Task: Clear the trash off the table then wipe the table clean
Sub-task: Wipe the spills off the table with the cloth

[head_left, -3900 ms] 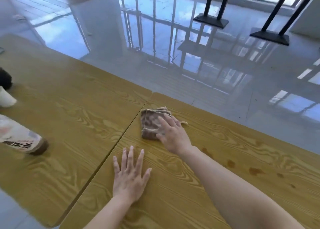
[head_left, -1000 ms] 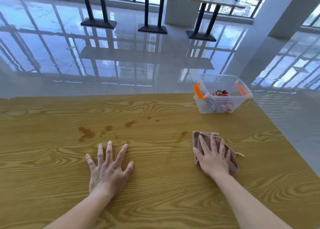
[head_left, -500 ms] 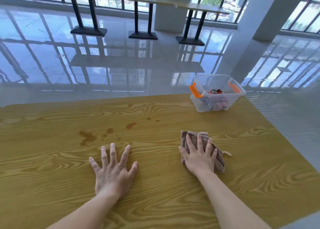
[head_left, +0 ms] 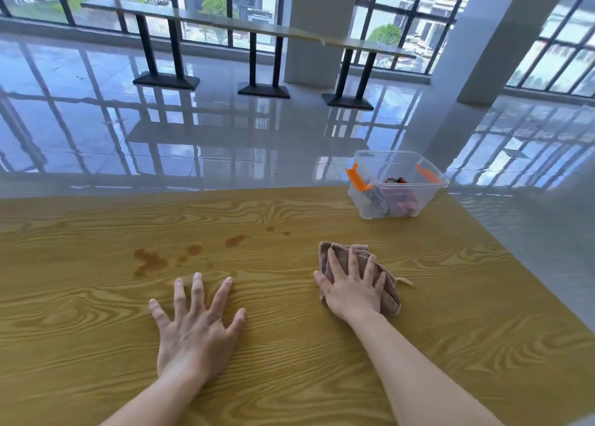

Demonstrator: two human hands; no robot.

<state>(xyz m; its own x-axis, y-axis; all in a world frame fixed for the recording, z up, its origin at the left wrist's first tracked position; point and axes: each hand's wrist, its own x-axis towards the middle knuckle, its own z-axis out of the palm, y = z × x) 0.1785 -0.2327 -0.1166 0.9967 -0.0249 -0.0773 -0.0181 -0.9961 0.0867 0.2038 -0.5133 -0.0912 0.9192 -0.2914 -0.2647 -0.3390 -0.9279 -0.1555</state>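
My right hand (head_left: 352, 288) lies flat on a crumpled brown cloth (head_left: 388, 292) and presses it onto the wooden table (head_left: 289, 361), right of centre. My left hand (head_left: 196, 326) rests palm down on the bare wood with its fingers spread, holding nothing. Brown liquid stains (head_left: 151, 261) mark the wood just beyond my left hand, and smaller spots (head_left: 235, 240) trail to the right of them. A clear plastic bin (head_left: 396, 184) with orange latches stands at the far right corner of the table, with trash inside it.
The table's far edge runs across the middle of the view and its right edge slants down to the lower right. Beyond lie a glossy tiled floor, a white pillar (head_left: 476, 55) and a long counter on black legs (head_left: 257, 62).
My right hand has slid the cloth a little to the left, toward the stains. Earlier it wiped at the seam between two tables. My left hand has stayed flat on the wood.
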